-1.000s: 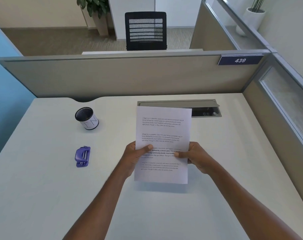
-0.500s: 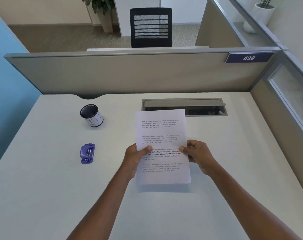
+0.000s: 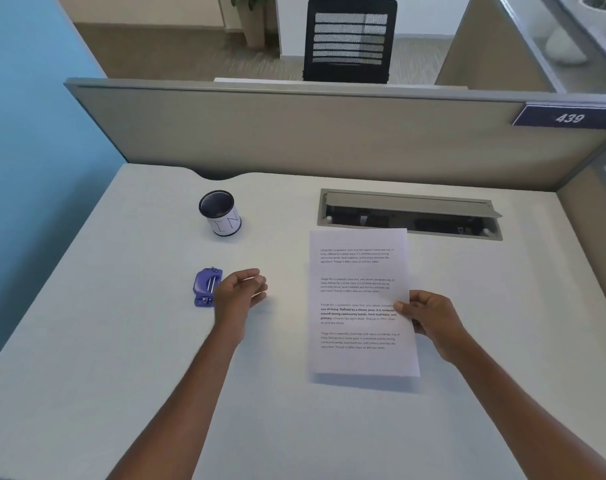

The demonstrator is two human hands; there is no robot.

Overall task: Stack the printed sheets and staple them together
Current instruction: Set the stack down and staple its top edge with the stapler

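The printed sheets (image 3: 360, 299) form one white stack with black text, held a little above the white desk (image 3: 121, 375) so that a shadow falls under the near edge. My right hand (image 3: 429, 318) pinches the stack's right edge. My left hand (image 3: 240, 292) is off the paper, fingers loosely curled and holding nothing, right beside a small purple stapler (image 3: 206, 287) that lies on the desk to the left. The hand covers the stapler's right side; I cannot tell if they touch.
A black mesh pen cup (image 3: 221, 213) with a white label stands behind the stapler. An open cable tray (image 3: 409, 214) is sunk in the desk behind the sheets. A beige partition (image 3: 294, 133) closes the far edge; a blue wall (image 3: 24, 133) is on the left.
My left hand let go of the sheets and moved left to the stapler. My right hand alone now holds the stack. The view has turned left.
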